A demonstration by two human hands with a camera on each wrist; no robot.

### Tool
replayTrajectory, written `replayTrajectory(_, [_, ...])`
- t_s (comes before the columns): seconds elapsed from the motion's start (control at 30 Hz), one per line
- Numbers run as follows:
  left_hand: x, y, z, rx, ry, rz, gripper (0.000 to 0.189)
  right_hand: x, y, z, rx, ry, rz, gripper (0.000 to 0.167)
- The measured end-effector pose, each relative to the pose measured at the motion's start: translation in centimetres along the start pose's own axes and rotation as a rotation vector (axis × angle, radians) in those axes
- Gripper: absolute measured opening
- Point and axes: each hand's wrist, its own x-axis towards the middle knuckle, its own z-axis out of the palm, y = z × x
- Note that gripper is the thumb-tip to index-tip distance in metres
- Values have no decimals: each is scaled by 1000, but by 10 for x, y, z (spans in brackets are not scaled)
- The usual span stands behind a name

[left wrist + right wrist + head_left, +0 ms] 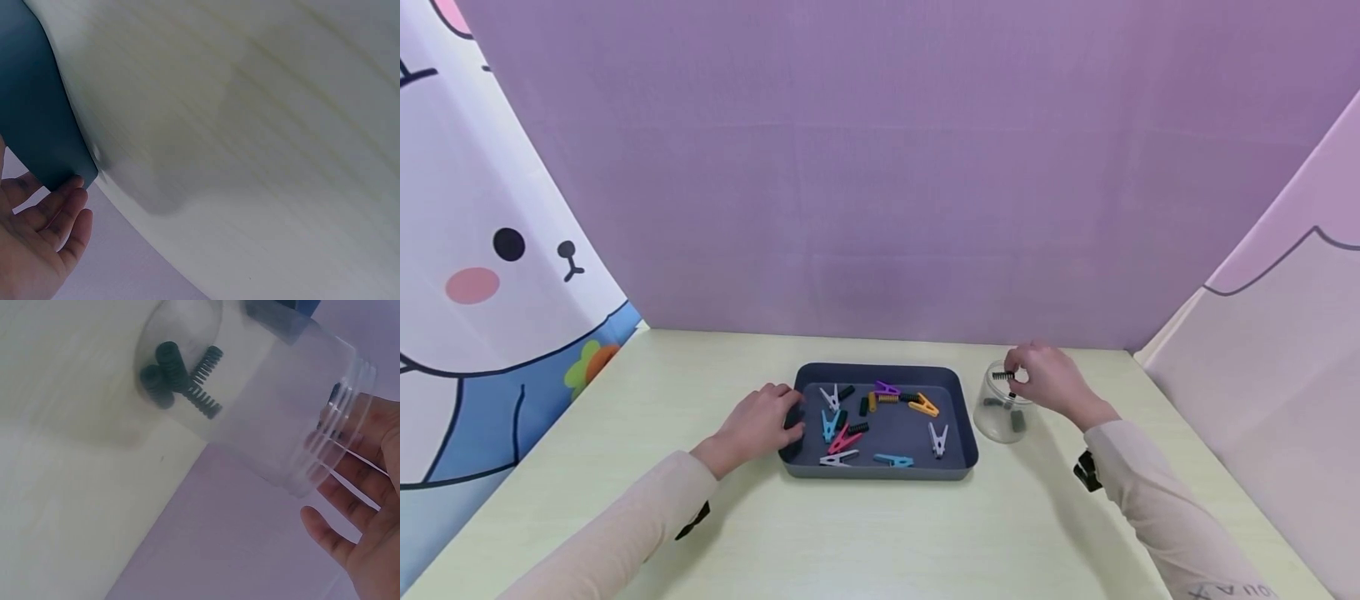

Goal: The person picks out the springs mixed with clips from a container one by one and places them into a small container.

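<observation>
A black spring (1002, 376) is pinched between the thumb and fingers of my right hand (1051, 380), over the mouth of a clear jar (995, 429). Several dark springs (174, 367) lie at the bottom of this jar in the right wrist view. My left hand (758, 425) holds the left side of a dark grey tray (880, 472), fingers bent at its wall (50, 119). Inside the tray lie black springs (858, 427), a yellow spring (888, 399) and clips in several colours, such as a pink clip (844, 439) and an orange clip (924, 406).
Right of the tray stands the jar, a narrow gap between them. A pale wooden table (880, 542) carries both. Behind it rises a purple cloth backdrop (880, 208), with a printed cartoon curtain (497, 333) on the left and a pale one (1285, 358) on the right.
</observation>
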Motion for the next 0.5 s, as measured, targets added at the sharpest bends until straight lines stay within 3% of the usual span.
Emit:
replayTrajectory(0.2, [0, 0, 0, -4, 4, -1, 39, -2, 0, 3, -5, -54, 14, 11])
replayTrajectory(0.5, [-1, 0, 0, -10, 2, -7, 40, -1, 0, 5, -7, -68, 19, 10])
